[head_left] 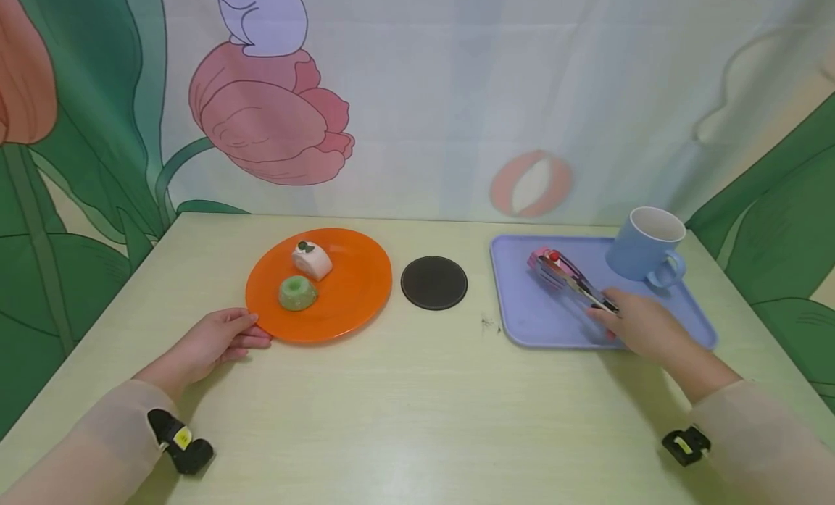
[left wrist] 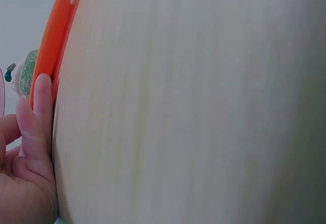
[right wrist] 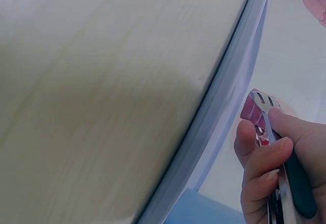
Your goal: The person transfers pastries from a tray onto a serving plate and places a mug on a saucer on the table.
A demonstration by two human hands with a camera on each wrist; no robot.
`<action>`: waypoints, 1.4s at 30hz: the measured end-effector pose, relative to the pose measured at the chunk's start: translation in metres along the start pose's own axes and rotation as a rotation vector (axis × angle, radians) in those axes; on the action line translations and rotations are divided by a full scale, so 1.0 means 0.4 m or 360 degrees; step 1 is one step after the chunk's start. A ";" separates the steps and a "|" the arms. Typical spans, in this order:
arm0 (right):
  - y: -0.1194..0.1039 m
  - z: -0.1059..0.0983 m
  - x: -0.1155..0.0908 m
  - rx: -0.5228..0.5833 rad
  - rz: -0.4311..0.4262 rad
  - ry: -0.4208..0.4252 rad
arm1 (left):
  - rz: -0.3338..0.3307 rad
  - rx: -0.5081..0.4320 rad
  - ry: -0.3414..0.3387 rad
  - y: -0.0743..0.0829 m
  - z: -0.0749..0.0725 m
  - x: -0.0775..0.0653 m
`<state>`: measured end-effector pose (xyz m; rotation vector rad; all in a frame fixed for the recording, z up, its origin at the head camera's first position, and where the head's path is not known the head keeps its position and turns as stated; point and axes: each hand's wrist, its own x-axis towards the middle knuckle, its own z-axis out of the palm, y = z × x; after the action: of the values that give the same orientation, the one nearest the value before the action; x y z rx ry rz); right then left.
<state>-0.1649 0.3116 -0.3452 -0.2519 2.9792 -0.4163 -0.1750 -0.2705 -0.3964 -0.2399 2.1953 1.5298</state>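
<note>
At the left, my left hand [head_left: 212, 340] grips the near-left rim of an orange plate [head_left: 355, 288], thumb at the edge and fingers low beside it. On that plate sit a white roll-shaped dessert [head_left: 316, 261] with a dark green topping and a green ring-shaped dessert [head_left: 297, 293]. My right hand [head_left: 642, 324] holds metal tongs [head_left: 585, 288] over a lavender tray [head_left: 535, 327]. Between the tips of the tongs is a small pink dessert [head_left: 536, 261] with a red berry on top. The right wrist view shows the slotted tip and a green handle grip [right wrist: 301, 193].
A blue mug [head_left: 636, 248] stands at the tray's back right, its handle toward the near right. Between plate and tray lies a round black coaster [head_left: 433, 282]. A printed curtain [head_left: 417, 114] hangs along the table's far edge. Small dark marks dot the table [head_left: 417, 411] left of the tray.
</note>
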 end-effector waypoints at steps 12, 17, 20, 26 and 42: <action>-0.035 -0.004 0.000 0.0025 -0.0046 0.0009 | -0.0003 0.0015 0.0004 0.002 0.001 -0.003; -0.049 -0.007 0.000 0.0033 -0.0044 -0.0005 | -0.0011 0.0021 0.0006 0.001 0.002 -0.001; -0.054 -0.005 0.000 0.0027 -0.0048 -0.0020 | -0.0019 0.0023 0.0009 0.000 0.002 -0.001; -0.060 -0.002 -0.001 0.0021 -0.0049 -0.0029 | -0.0015 0.0008 0.0006 0.002 0.003 -0.003; -0.100 -0.003 0.005 0.0045 -0.0085 -0.0080 | -0.0002 0.0013 -0.0006 -0.001 0.000 0.000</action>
<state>-0.1610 0.2735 -0.3328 -0.3344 2.9209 -0.4503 -0.1749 -0.2706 -0.3967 -0.2358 2.1977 1.5189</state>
